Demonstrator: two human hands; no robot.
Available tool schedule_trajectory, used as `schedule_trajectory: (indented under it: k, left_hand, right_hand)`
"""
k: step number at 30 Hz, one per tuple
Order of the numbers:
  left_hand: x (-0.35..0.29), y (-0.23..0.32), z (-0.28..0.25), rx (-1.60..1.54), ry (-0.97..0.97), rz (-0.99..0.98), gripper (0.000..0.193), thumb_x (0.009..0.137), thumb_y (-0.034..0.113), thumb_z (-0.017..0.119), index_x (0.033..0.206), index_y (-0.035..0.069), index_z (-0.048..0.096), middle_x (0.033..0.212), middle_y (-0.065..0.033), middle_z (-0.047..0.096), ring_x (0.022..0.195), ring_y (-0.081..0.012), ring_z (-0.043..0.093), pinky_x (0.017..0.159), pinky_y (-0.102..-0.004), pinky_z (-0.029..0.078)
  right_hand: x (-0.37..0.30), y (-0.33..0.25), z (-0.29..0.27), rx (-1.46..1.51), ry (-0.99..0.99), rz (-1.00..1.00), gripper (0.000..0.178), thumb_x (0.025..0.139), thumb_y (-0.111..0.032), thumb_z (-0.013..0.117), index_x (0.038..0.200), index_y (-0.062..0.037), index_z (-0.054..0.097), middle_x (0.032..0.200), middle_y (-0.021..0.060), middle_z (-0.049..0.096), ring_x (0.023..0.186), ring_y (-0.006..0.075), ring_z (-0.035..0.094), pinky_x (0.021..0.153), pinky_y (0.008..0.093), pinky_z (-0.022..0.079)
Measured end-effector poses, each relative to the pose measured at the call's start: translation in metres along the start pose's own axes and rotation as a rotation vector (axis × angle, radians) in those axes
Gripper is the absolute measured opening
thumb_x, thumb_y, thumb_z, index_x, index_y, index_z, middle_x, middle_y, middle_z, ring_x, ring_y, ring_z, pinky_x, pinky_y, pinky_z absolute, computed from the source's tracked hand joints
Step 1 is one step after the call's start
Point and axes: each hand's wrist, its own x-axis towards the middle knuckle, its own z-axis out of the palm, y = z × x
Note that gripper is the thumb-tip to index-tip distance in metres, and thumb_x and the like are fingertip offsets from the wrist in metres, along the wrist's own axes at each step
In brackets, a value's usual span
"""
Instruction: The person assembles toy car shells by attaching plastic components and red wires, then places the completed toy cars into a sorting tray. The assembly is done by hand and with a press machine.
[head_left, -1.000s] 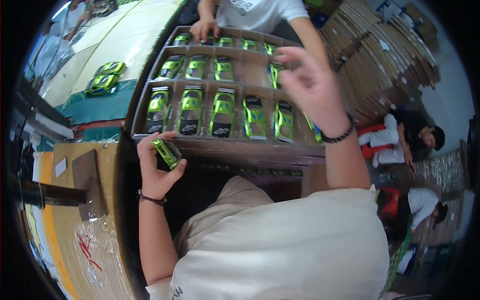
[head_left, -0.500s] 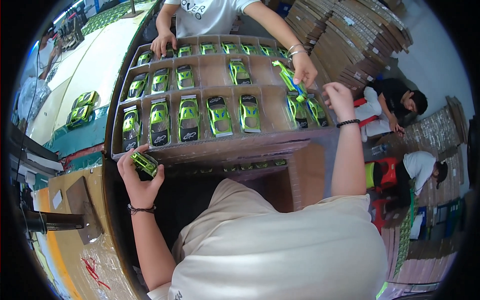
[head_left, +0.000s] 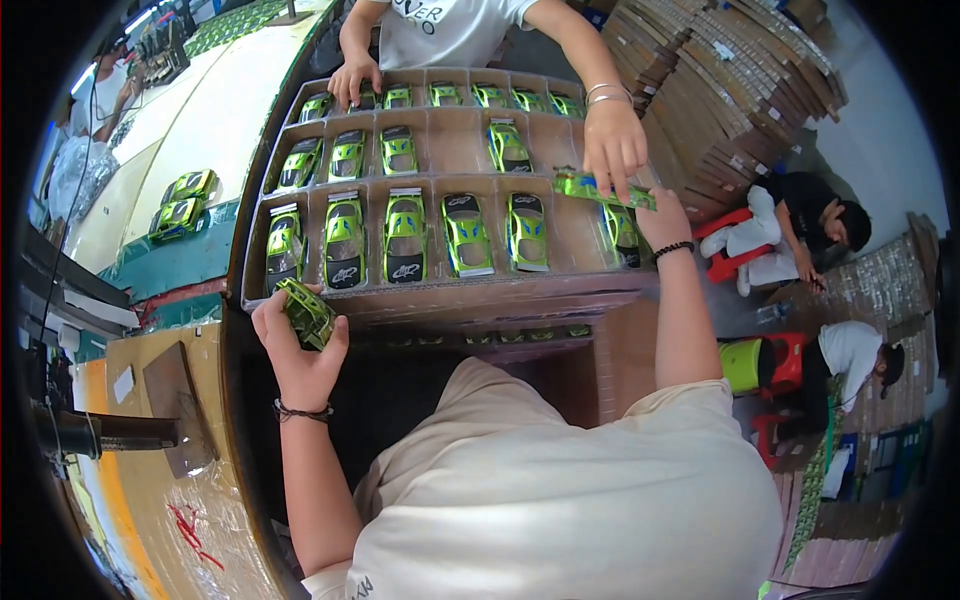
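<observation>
A cardboard tray (head_left: 440, 295) with rows of compartments lies in front of me, and most compartments hold a green toy car (head_left: 405, 235). My left hand (head_left: 300, 360) is at the tray's near left corner, closed around another green toy car (head_left: 305, 313). My right hand (head_left: 662, 218) reaches over the tray's right side and grips the right end of a third green car (head_left: 598, 188). A co-worker's hand (head_left: 612, 150) holds that same car from above. The co-worker's other hand (head_left: 352, 78) rests on the tray's far left row.
Stacks of flat cardboard (head_left: 720, 80) rise at the far right. Two people sit on the floor to the right (head_left: 800, 225) (head_left: 850, 355), beside a green bin (head_left: 742, 365). Two more green cars (head_left: 185, 200) lie on the table to the left.
My right hand has moved up to the green car held out by the co-worker and closed on its end. My left hand still holds its car at the tray's near corner.
</observation>
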Motion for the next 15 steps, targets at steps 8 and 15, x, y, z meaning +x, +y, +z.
schedule_trajectory:
  k: [8,15]
  left_hand:
    - [-0.001,-0.005,0.014,-0.084,0.081,-0.049,0.066,0.073,0.008,0.080,0.128,0.003,0.046,0.115,-0.0087,0.064,0.110,-0.0298,0.048,0.101,-0.0425,0.035]
    - [0.002,0.008,0.014,-0.171,0.029,-0.184,0.059,0.087,0.010,0.074,0.135,0.003,0.040,0.115,-0.0091,0.059,0.102,-0.0185,0.054,0.093,-0.0327,0.044]
  right_hand:
    - [0.023,0.007,0.023,-0.010,-0.038,-0.058,0.012,0.082,-0.008,0.057,0.091,-0.0006,0.057,0.097,0.0242,0.062,0.091,0.0452,0.061,0.077,0.0506,0.049]
    - [0.010,-0.023,0.001,-0.106,-0.072,-0.006,0.019,0.085,-0.010,0.055,0.100,-0.0002,0.063,0.109,0.0232,0.066,0.100,0.0419,0.065,0.087,0.0512,0.052]
